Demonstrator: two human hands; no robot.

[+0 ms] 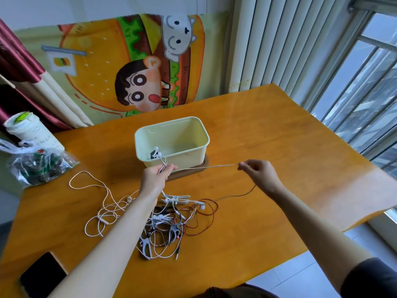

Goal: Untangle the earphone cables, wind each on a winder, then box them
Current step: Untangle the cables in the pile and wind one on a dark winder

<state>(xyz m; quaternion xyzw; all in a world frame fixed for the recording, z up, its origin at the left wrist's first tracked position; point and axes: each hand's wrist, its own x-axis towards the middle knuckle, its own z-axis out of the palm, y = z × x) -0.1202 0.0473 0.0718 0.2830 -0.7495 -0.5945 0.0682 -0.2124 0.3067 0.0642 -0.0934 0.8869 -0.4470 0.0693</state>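
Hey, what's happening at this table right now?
A person is sorting earphone cables. Their left hand grips loops of a white cable, and the right hand pinches the same cable, pulled straight between the hands. A tangle of other cables lies on the table. One earphone set sits in the open box.

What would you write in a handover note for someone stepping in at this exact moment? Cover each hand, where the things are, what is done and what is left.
Left hand: grips the gathered end of the white cable, just in front of the box.
Right hand: pinches the same cable, stretched taut between the hands.
Things: box open on the table; tangle of white, pinkish and red cables, with grey winders in it, lies nearer the person.
Done: one wound earphone appears to sit in the box's near-left corner.
Left: finish this cable, then untangle, wind and box the others.
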